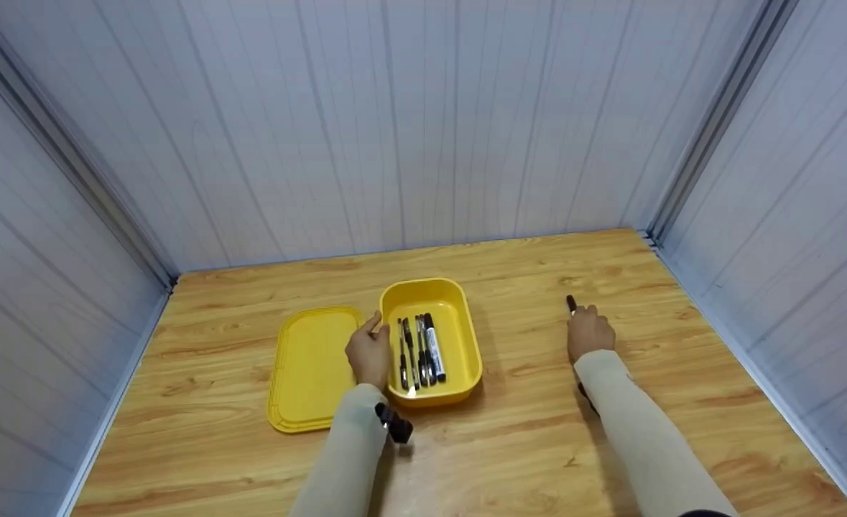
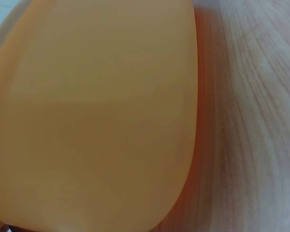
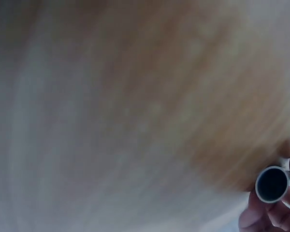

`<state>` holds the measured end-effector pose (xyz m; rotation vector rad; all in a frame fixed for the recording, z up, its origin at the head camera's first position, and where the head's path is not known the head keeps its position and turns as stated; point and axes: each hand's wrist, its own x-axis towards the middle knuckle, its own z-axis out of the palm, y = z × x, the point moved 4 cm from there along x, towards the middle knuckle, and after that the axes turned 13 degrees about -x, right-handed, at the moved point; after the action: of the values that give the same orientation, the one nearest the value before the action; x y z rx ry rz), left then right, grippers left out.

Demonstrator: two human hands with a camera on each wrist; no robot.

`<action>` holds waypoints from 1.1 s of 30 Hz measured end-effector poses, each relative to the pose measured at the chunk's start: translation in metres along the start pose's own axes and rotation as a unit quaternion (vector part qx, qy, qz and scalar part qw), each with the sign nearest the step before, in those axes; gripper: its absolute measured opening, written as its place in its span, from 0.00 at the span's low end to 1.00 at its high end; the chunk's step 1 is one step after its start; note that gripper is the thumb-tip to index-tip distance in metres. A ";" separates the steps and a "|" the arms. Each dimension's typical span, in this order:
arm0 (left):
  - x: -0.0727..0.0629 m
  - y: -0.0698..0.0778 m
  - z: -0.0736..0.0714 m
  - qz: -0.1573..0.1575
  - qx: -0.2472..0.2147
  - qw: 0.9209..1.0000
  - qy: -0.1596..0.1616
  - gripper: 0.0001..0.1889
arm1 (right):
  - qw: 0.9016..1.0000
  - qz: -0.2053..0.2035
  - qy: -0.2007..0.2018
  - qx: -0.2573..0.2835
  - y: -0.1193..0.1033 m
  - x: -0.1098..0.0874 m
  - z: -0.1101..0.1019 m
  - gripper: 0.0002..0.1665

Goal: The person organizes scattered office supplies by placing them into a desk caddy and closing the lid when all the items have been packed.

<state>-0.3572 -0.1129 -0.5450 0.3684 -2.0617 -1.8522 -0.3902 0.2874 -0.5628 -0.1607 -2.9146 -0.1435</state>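
My left hand [image 1: 368,355] is at the left wall of a yellow plastic box [image 1: 459,388], holding it at the rim. Large in the left wrist view is the box's smooth outer wall [image 2: 101,116]. Inside the box lie several slim black-and-clear pens [image 1: 410,352] and a white marker [image 1: 434,348] with black ends, all side by side lengthwise. To the right, my right hand [image 1: 590,334] grips another marker [image 1: 571,304], its black end sticking out past the fingers. The right wrist view shows a marker's round dark end [image 3: 272,184] between the fingertips.
A flat yellow lid [image 1: 312,373] lies on the wooden table [image 1: 516,445], left of the box and partly behind my left hand. Pale panel walls [image 1: 423,129] enclose the table at the back and both sides.
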 end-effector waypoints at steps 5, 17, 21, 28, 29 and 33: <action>0.002 0.000 -0.001 -0.005 -0.002 1.000 -0.002 0.19 | 1.000 0.001 -0.004 0.010 -0.002 0.002 0.005 0.17; 0.001 0.002 0.004 -0.003 -0.013 1.000 -0.013 0.19 | 0.999 -0.006 -0.032 0.024 0.005 0.001 0.000 0.15; 0.000 0.003 0.007 -0.005 -0.020 0.999 -0.025 0.19 | 0.999 -0.014 -0.043 0.014 0.006 0.000 -0.001 0.12; 0.002 0.004 0.008 0.008 -0.004 1.000 -0.015 0.20 | 0.998 -0.031 -0.055 -0.015 0.002 0.002 -0.004 0.11; 0.003 0.004 0.008 0.010 -0.001 1.000 -0.015 0.20 | 0.998 -0.031 -0.056 -0.018 0.001 0.003 -0.004 0.11; 0.003 0.002 0.007 0.004 0.001 1.000 -0.013 0.20 | 0.998 -0.017 -0.056 -0.005 -0.004 0.003 -0.005 0.11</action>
<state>-0.3630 -0.1074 -0.5430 0.3383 -2.0800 -1.8604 -0.3925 0.2830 -0.5574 -0.1241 -3.0297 -0.1609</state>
